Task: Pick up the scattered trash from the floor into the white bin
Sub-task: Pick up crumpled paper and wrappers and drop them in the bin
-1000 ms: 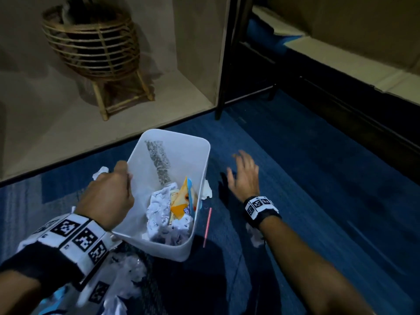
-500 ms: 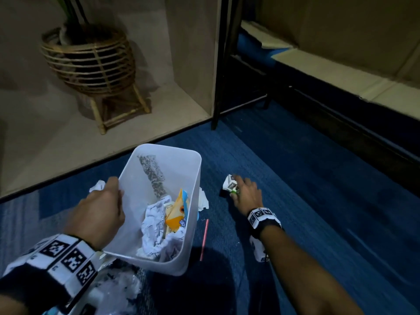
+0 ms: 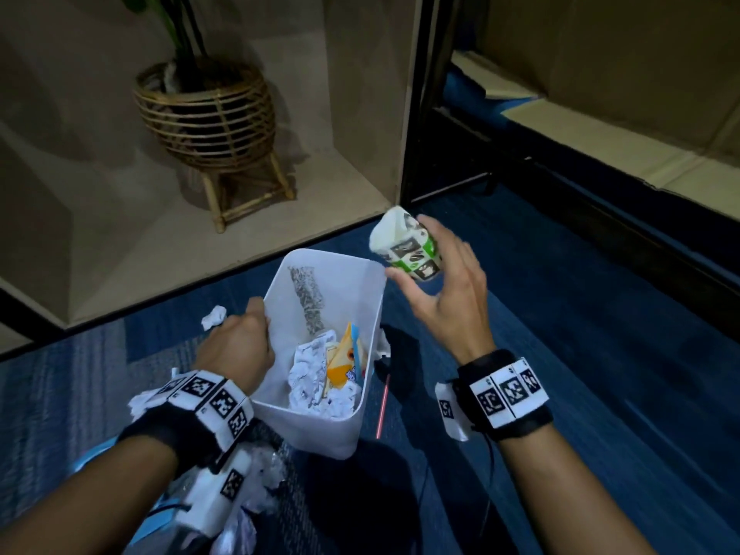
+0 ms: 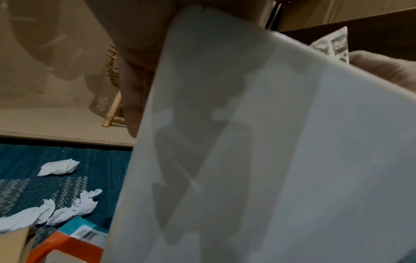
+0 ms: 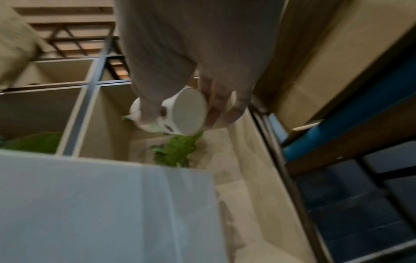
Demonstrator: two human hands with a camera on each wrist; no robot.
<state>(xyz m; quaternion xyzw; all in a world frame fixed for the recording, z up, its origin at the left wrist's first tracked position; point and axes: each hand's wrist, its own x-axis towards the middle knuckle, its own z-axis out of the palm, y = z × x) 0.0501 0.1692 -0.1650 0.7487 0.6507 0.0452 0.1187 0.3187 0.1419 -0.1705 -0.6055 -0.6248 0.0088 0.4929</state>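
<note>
right hand [image 3: 444,290]: fingers curled round a crushed paper cup [image 3: 406,250], green/white print, held in the air
cup axis: tilted, crumpled mouth up-left, flat base toward the palm
left hand [image 3: 236,346]: fingers clamped over the near-left rim of the white bin [image 3: 332,428], holding it tipped
key relation: cup sits just past the bin's far-right corner and above the rim; bin opening lies down-left of the cup, so the right hand does the drop
bin contents: crumpled papers, one orange carton, one long patterned strip; paper count unclear
floor count, left wrist view: three crumpled tissues [image 4: 58,167] on the blue carpet
also on floor: one red straw [image 3: 382,410] right of the bin
task stage: likely midway, trash left
</note>
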